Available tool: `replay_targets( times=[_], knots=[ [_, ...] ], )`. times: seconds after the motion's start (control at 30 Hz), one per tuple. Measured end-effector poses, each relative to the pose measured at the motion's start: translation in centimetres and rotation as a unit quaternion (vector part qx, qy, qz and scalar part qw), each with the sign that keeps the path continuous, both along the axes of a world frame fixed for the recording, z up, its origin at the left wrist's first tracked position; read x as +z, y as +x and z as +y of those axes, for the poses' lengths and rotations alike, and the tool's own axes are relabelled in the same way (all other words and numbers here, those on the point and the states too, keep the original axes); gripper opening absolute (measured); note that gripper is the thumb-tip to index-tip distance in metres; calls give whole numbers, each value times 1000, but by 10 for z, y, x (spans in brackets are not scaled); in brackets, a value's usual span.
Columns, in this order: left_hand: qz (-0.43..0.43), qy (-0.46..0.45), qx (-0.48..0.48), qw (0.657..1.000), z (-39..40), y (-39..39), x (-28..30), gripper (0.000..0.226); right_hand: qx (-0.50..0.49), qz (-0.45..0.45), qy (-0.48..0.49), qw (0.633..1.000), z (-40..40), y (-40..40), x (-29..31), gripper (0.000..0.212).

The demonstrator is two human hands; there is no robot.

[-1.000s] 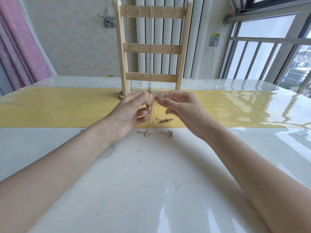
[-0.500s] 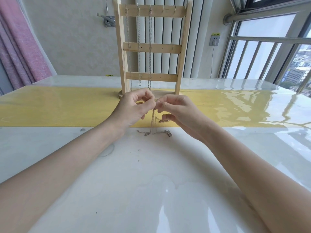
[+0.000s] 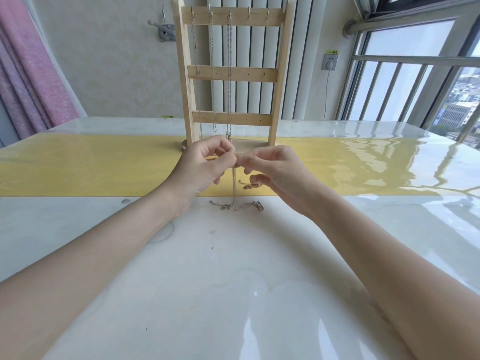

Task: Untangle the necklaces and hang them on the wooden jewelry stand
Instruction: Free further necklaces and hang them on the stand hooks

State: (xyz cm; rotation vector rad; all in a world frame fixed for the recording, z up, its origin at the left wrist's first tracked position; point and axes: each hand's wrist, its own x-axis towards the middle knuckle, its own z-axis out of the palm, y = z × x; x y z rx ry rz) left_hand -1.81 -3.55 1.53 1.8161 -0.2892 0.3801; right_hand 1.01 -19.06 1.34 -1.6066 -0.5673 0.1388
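My left hand (image 3: 205, 165) and right hand (image 3: 272, 168) meet fingertip to fingertip just in front of the wooden jewelry stand (image 3: 233, 74). Both grips are closed to a fine pinch on the same thin chain (image 3: 234, 188), thumb against forefinger, the other fingers loosely curled. From the pinch the chain drops in a few fine metal strands to the desk (image 3: 233, 281), where it ends in a small tangle of links (image 3: 226, 206) with a little ridged metal charm (image 3: 257, 205) lying beside it. A second short piece, coppery and knotted (image 3: 250, 185), lies under my right fingers on the yellow runner (image 3: 91, 167).

The stand is pale, unfinished wood: two upright posts, three flat crossbars, and a round base resting on the runner. Small metal hooks line the top bar, and the lower bars show rows of tiny holes. Three silvery necklaces (image 3: 211, 68) hang from the left hooks already, straight and slack; the two hooks to the right are bare.

The desk top is glossy white with a marbled sheen, throwing back the window light. The runner looks smooth under a clear cover. Behind, a white ribbed radiator (image 3: 254, 53), a pink textured curtain (image 3: 28, 74), and a wall socket (image 3: 330, 61) with a yellow label whose writing is too small to read.
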Motion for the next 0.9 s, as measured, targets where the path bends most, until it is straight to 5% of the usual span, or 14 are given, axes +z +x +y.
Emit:
replay_targets(
  times=[0.2, 0.47, 0.73, 0.9],
  knots=[
    [-33, 45, -5, 998, -2, -2, 0, 8, 7, 11, 1, 1000, 2, -2, -1, 22],
    [94, -102, -104, 985, -5, -3, -2, 10, 78, 56, 59, 994, 2, -3, -1, 29],
    [-32, -38, -59, 997, -7, -4, -1, 8, 47, 124, 88, 987, 12, -5, -3, 25],
    [5, -140, -44, 989, -1, 0, 4, 13, 2, 142, 106, 984, 9, -6, -1, 30]
  ],
)
